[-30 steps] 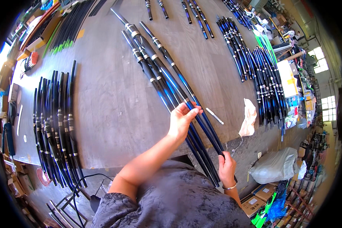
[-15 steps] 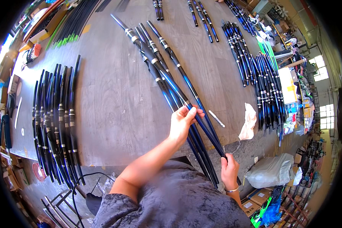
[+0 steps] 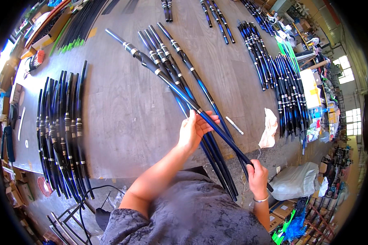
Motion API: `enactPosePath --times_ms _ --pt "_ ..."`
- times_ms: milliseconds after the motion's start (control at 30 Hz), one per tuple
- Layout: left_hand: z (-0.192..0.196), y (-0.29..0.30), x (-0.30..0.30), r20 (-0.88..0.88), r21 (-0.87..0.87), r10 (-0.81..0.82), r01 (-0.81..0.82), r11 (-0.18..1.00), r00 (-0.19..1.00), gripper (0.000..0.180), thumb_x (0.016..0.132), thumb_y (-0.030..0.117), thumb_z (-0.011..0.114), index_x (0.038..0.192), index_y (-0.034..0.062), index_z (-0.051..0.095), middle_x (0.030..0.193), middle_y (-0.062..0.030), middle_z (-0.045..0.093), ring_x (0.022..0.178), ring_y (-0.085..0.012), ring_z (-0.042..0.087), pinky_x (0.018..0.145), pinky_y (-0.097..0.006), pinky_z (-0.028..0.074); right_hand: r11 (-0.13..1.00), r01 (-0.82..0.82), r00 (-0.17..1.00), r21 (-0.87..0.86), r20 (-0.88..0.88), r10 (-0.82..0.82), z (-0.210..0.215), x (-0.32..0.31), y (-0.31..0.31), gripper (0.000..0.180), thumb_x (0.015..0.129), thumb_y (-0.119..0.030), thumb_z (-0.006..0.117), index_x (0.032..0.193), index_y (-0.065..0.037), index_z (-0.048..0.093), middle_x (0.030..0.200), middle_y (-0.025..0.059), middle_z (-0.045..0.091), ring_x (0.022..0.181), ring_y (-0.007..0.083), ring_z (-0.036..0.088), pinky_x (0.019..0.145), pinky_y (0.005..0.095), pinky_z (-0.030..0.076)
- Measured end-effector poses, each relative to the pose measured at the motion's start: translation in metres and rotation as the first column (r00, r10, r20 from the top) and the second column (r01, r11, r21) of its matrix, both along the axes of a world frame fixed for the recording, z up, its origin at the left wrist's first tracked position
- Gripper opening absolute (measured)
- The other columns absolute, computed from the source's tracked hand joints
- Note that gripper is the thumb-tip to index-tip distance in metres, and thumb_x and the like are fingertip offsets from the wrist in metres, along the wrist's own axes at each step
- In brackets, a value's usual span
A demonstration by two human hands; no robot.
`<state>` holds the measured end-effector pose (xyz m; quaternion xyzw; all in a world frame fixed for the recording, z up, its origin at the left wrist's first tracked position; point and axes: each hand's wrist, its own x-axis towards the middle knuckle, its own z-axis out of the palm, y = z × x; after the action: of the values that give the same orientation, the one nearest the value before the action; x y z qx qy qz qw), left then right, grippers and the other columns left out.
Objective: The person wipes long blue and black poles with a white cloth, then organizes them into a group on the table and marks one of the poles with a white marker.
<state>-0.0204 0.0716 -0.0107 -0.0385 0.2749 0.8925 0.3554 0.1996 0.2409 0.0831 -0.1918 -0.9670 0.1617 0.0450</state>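
A long black-and-blue fishing rod (image 3: pixel 180 92) slants across my front, its thin pale tip section up and to the left. My right hand (image 3: pixel 258 178) is closed round its dark lower end. Partway along, the rod rests across the fingers of my left hand (image 3: pixel 195 130), which are stretched out with the thumb apart. Beneath and beside it, several similar rods lie on the table; one rod (image 3: pixel 201 85) lies to the right of the others. Their lower ends stick out past the table's near edge, beside my body.
A bundle of rods (image 3: pixel 61 139) overhangs the grey table (image 3: pixel 110 102) at the left. More rods (image 3: pixel 290 96) lie at the right and far side. Near my hands are a white stick (image 3: pixel 234 125) and a pale cloth (image 3: pixel 268 130). A grey sack (image 3: pixel 294 181) sits beyond the right edge.
The held rod has swung apart from the others, its tip leftward and its lower end rightward with my right hand. My left fingers have loosened from a pinch and spread out.
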Motion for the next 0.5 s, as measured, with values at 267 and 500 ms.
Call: enactPosePath --times_ms 267,500 --pt "-0.003 -0.003 0.004 -0.002 0.041 0.016 -0.016 0.999 1.0 0.068 0.101 0.053 0.027 0.122 -0.0057 0.053 0.115 -0.0211 0.064 0.108 -0.0314 0.063 0.093 -0.041 0.05 0.998 -0.046 0.999 0.044 -0.001 0.046 0.008 -0.005 0.007 0.017 0.086 -0.015 0.066 0.097 -0.004 0.059 0.078 0.0176 0.063 0.069 0.039 0.061 0.058 0.0442 0.047" --pt "0.003 -0.003 0.005 -0.038 -0.014 0.068 -0.068 0.998 0.997 0.053 0.1 0.045 0.041 0.115 -0.004 0.057 0.106 -0.0183 0.067 0.099 -0.0278 0.067 0.085 -0.037 0.054 0.995 -0.078 0.996 0.063 -0.029 0.08 0.011 -0.008 0.006 0.016 0.087 -0.016 0.065 0.096 -0.004 0.06 0.075 0.0174 0.062 0.067 0.039 0.061 0.057 0.0434 0.046"
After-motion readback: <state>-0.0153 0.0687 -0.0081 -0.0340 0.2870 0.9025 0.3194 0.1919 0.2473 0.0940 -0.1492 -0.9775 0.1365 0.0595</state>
